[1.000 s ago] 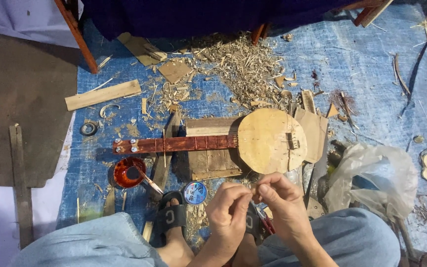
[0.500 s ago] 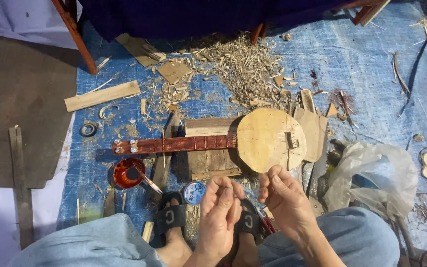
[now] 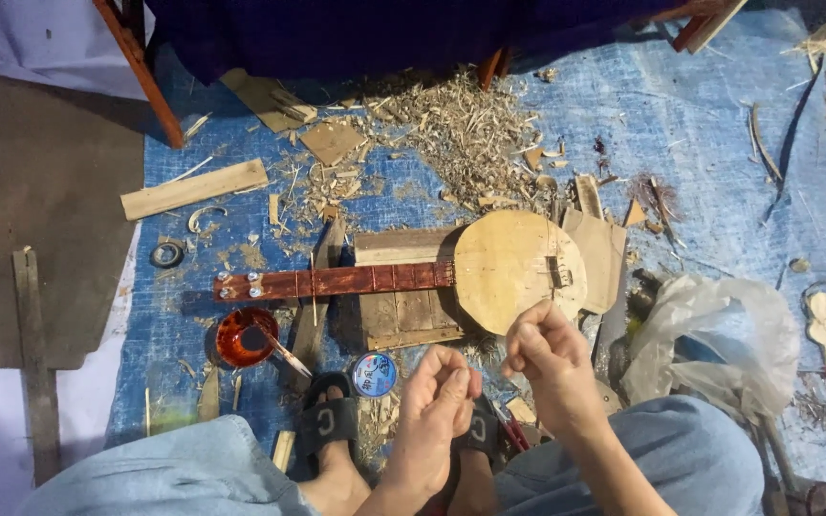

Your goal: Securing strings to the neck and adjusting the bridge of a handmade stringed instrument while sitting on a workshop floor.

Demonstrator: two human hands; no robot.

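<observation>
left hand (image 3: 437,401): lower centre of frame, fingers curled in, fingertips pinched together; whatever the grip has is too small to tell
right hand (image 3: 549,355): just right of the left hand, slightly higher, fingers bunched into a closed pinch; held thing not visible, cannot tell
hands relation: close together, not touching, above the sandalled feet
instrument (image 3: 413,272): centre of frame, just above the hands; round pale wooden body at right, reddish-brown neck pointing left, lies flat on wooden boards
spool (image 3: 374,374): small round reel, left of the left hand, beside the sandal
sandal (image 3: 325,420): black, on the foot at bottom centre
red bowl (image 3: 246,336): left of centre below the neck, a brush resting in it
plastic bag (image 3: 719,339): clear, crumpled, right of the right hand
wood shavings (image 3: 461,129): pile at upper centre
plank (image 3: 194,188): pale, upper left
tarp (image 3: 709,124): blue, on the floor under everything
</observation>
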